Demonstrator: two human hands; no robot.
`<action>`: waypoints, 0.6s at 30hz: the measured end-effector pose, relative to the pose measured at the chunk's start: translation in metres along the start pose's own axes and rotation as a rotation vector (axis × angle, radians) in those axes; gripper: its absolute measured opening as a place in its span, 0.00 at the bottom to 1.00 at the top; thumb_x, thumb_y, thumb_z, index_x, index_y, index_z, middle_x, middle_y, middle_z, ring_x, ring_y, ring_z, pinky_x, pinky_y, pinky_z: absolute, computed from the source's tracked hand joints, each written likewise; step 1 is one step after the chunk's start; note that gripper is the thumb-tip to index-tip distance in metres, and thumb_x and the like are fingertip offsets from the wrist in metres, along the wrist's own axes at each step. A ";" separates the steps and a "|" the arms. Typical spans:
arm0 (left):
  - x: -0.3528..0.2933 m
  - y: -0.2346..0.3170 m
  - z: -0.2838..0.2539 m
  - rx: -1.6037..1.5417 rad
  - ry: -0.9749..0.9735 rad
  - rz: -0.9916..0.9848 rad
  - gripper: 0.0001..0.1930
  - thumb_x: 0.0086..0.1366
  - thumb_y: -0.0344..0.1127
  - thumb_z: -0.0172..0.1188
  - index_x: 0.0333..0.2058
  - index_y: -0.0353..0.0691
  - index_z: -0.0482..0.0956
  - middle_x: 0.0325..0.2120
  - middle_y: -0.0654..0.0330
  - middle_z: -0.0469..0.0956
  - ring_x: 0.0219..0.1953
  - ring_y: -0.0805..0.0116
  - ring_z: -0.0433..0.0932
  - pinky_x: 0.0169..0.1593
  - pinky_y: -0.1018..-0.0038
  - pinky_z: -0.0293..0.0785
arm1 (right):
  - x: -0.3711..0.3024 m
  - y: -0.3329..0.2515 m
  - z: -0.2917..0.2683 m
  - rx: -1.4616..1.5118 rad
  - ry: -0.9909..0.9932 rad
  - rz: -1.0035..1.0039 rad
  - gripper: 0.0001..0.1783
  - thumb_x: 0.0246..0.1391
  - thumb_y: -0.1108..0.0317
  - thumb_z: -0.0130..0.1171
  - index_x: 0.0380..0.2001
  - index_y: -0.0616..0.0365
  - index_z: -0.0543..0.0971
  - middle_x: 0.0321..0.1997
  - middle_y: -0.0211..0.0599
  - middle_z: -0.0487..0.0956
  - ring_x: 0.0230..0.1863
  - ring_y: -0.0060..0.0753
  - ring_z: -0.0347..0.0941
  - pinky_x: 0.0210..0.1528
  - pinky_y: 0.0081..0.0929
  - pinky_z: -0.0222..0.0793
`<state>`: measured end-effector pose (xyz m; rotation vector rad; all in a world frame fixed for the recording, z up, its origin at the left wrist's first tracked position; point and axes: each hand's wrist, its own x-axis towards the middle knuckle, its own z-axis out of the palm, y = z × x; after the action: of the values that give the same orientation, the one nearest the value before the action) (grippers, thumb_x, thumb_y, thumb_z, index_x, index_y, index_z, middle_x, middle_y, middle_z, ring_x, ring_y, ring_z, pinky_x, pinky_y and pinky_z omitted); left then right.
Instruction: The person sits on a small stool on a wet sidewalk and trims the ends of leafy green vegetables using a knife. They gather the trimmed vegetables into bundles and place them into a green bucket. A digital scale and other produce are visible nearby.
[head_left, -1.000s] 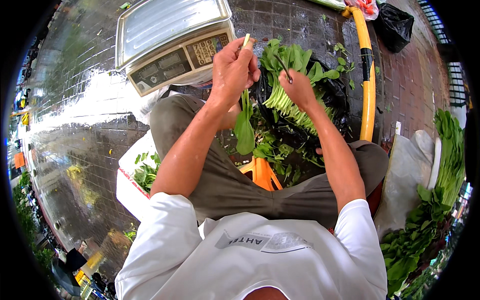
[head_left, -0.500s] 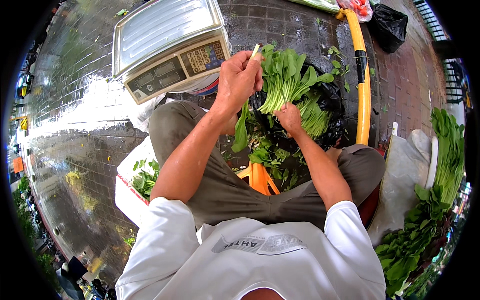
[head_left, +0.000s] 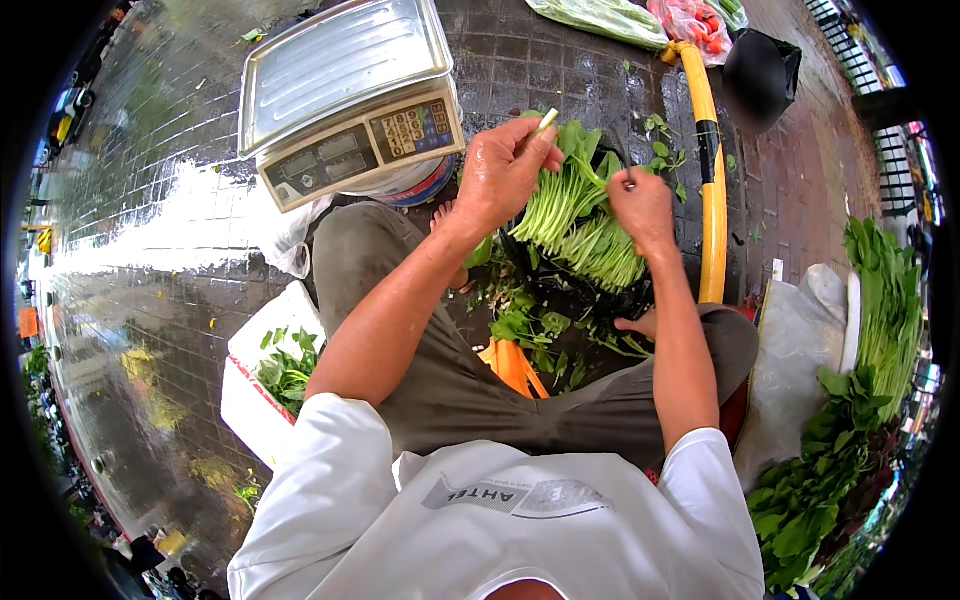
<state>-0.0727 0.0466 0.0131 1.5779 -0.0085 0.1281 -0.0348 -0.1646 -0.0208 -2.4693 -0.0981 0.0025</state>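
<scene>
Person seated low over wet brick paving (head_left: 150,260), knees apart, working between them.

Left hand (head_left: 505,175) is curled shut around the stem end of a bunch of greens (head_left: 580,215); one pale cut stalk (head_left: 545,122) pokes out above the thumb and forefinger. The hold looks set to keep the stems gathered and lined up while the leaves hang free below and to the right of the fist. The right hand (head_left: 643,205) sits just right of that grip, fingers pressed together on something thin at the bunch's far edge. It may be a stem or a tie; too small to tell which.

The greens: slim light-green stalks fanned out side by side, darker leaves at the top end, fresh-looking, lying over a dark bag or tub (head_left: 570,290) directly under both hands. Loose leaf trimmings (head_left: 530,325) lie scattered below the grip, toward the person, beside some orange carrots (head_left: 510,365), probably kept close for easy reach.

Up and left of the grip stands a metal-topped weighing scale (head_left: 345,95), its keypad face turned toward the person. A yellow pole (head_left: 708,180) runs past just right of the right hand. Further right, more leafy greens (head_left: 870,340) lie stacked on pale sacking. Lower left of the grip, a white foam box (head_left: 265,385) holds a few more leaves.
</scene>
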 end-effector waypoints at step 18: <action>-0.023 -0.017 0.032 -0.159 -0.449 -0.091 0.16 0.71 0.40 0.50 0.51 0.39 0.76 0.28 0.66 0.77 0.24 0.80 0.73 0.29 0.81 0.71 | -0.028 -0.031 -0.042 0.872 -0.257 0.173 0.12 0.58 0.63 0.59 0.30 0.62 0.76 0.22 0.29 0.73 0.12 0.14 0.63 0.13 0.17 0.59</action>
<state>-0.0921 0.0136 -0.0061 1.4169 -0.2906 -0.2939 -0.0641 -0.1682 0.0310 -1.5876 0.0111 0.3607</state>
